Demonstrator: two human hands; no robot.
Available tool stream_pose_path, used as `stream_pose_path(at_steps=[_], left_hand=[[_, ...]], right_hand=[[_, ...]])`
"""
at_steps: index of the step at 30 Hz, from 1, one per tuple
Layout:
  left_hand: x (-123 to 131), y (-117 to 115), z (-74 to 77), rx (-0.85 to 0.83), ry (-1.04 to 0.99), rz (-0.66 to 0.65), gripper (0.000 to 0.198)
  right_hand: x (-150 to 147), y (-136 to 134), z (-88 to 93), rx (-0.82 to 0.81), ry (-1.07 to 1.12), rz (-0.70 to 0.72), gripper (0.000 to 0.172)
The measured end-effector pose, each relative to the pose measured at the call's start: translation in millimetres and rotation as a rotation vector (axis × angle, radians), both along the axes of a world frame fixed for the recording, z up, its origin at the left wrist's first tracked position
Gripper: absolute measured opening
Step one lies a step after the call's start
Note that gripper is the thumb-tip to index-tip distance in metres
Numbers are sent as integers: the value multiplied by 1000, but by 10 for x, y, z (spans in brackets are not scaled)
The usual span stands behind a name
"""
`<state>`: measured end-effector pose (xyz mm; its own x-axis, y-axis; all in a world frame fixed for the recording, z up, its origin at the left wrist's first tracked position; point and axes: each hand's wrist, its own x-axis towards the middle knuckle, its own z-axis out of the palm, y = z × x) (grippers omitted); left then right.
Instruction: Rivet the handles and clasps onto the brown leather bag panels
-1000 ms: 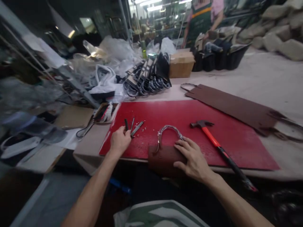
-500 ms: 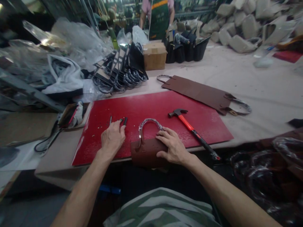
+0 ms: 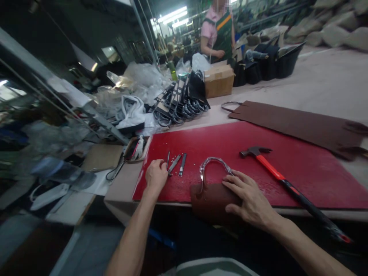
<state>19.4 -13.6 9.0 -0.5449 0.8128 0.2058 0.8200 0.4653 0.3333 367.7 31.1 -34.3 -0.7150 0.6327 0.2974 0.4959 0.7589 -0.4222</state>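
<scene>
My left hand (image 3: 156, 176) is curled at the left of the red board, its fingertips closed at a thin metal punch (image 3: 168, 159). Two flat pronged chisels, a nearer one (image 3: 174, 164) and another (image 3: 183, 165), lie just to its right among small pale bits. My right hand (image 3: 248, 193) lies with fingers spread on a brown leather bag piece (image 3: 214, 201), which overhangs the board's near edge. The fingertips reach the base of its plastic-wrapped handle (image 3: 215, 160). To the right, a claw hammer (image 3: 270, 166) with an orange and black handle rests on the board.
The red board (image 3: 207, 140) covers the table's near part. A long brown leather panel (image 3: 290, 122) with handles lies behind it. Farther back are black bag pieces (image 3: 179, 101), a cardboard box (image 3: 219, 81) and a person (image 3: 218, 36) in an apron. A small tray (image 3: 137, 148) stands left.
The view has swung left. My left hand has moved left off the two chisels to the thin punch, uncovering them. My right hand stays on the leather piece.
</scene>
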Motion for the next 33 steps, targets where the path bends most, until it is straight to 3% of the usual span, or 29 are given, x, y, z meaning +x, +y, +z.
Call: stream_pose_path(at_steps=[5,10,15,18,24,27,29,31,33], left_hand=[[-380,150,104,-111,-44,25,25],[-316,391,116,-199,-75,-17,25],[-260,642,115,-327,-116,36,30],[-267,748,105,-377,-171,65,23],[-213,659,221,-249,-404,-11,13],[22,408,316,-61,-669,-91,23],[315,202,326,97,-965,-189,40],[692,7,270,248,-1252,-277,49],[1083,-149,157,321,-1369,-297,49]], right_hand=[[0,23,-28,8,-12,-16,63],[-14,23,0,3,-24,-27,63],[-25,2,43,-19,-31,-15,65],[-34,-29,85,-50,-18,-9,69],[-35,-64,103,-96,2,-12,72],[-34,-77,103,-116,3,-20,74],[-38,-83,111,-125,9,-23,73],[-42,-86,121,-129,16,-24,71],[-45,-89,126,-130,19,-19,68]])
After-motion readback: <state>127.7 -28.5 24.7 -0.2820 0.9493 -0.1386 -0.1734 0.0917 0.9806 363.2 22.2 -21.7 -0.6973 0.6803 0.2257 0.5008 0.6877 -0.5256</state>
